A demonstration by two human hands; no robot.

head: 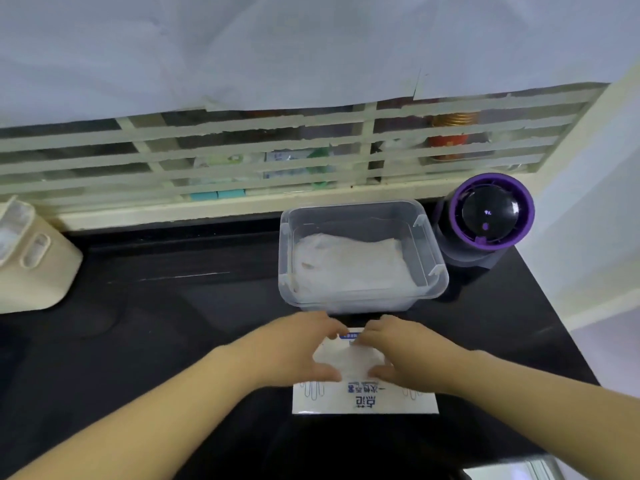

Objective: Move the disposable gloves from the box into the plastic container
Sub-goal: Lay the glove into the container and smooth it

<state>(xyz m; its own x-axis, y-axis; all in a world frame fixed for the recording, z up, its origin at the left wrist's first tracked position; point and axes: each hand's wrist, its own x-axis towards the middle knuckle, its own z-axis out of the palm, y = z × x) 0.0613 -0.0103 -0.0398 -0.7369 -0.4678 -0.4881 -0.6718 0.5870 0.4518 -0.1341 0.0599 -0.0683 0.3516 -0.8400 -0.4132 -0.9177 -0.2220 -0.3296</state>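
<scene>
Gloves (pixel 349 268) heap white and crumpled in the clear container (pixel 437 268); my left hand (pixel 294 348) and right hand (pixel 412 355) clasp the near box (pixel 363 401), fingers (pixel 325 325) curled.

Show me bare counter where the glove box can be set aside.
Widest bare patch: the counter between the cream holder and plastic container. A smaller strip right of the glove box, in front of the purple device. Crowded: left hand and right hand on the box, close to the container.
</scene>
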